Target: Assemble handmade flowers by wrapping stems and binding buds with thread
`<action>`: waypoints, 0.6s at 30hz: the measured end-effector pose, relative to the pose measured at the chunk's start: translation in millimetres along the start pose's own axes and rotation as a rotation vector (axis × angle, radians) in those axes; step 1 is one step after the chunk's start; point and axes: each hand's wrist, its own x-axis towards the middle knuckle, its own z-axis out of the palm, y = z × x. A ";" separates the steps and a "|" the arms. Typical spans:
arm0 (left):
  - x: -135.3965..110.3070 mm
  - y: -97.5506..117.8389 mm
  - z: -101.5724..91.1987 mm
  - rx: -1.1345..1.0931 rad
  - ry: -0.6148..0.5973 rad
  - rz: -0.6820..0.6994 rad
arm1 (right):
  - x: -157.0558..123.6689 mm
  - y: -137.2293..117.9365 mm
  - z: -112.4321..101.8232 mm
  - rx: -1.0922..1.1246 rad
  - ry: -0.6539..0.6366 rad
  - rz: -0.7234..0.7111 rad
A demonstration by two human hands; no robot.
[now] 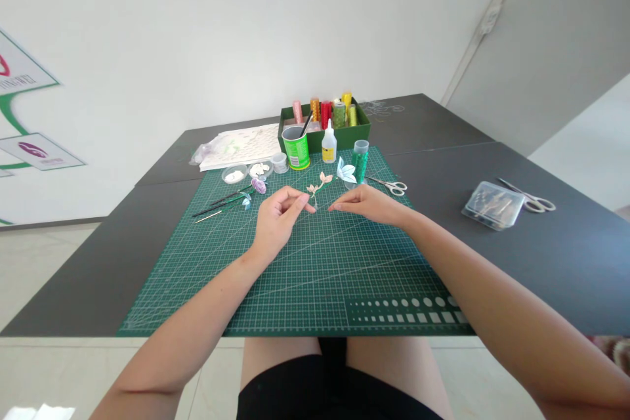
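Peach blossoms, green mat (white-gridded)

This looks like a craft workroom: a dark table bears a gridded cutting mat, scissors and boxed thread spools, with a craft-flower sprig above the mat. Logo signs mark the white wall.

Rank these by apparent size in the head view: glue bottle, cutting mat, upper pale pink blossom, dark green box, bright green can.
1. Cutting mat
2. Dark green box, though partly hidden
3. Bright green can
4. Glue bottle
5. Upper pale pink blossom, easily the smallest
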 end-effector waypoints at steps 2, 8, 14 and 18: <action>-0.8 -0.8 0.3 -0.018 -0.003 -0.014 | -0.3 -1.0 -0.2 0.002 -0.005 0.001; -0.3 -5.8 1.9 -0.134 0.003 -0.082 | -0.9 -3.3 -0.7 0.002 -0.006 -0.004; -0.4 2.6 -0.8 -0.144 0.014 -0.019 | 0.7 4.1 0.5 0.002 0.009 0.015; 1.3 -1.5 -3.2 -0.045 0.003 0.032 | 2.9 8.6 0.4 -0.005 -0.021 0.030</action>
